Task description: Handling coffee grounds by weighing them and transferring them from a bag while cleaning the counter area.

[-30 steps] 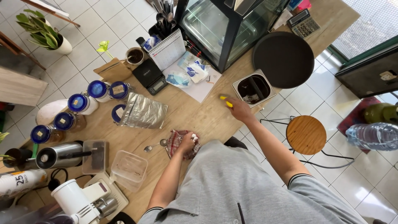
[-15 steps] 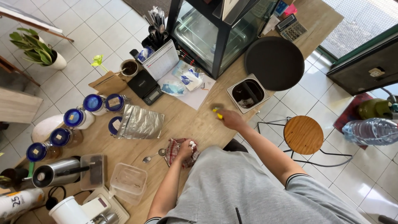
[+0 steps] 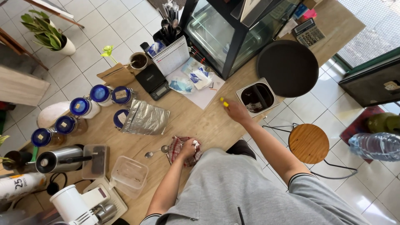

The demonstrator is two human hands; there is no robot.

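The left hand's fingers (image 3: 192, 144) are bunched down on a red checked cloth (image 3: 178, 148), pressing it to the wooden surface (image 3: 200, 121) near its front edge; the right hand (image 3: 236, 111) reaches forward, its fingers pinching a small yellow object (image 3: 224, 102) just beside the square metal bin (image 3: 257, 97). The cloth looks soft, light and limp, likely best gathered in a fistful at its middle; the yellow piece seems tiny and light, suited to a fingertip pinch. One spoon (image 3: 156, 152) lies just left of the cloth. Further out: one silver foil pouch (image 3: 146, 118), five blue-lidded jars (image 3: 100, 94), one round black tray (image 3: 287, 68).
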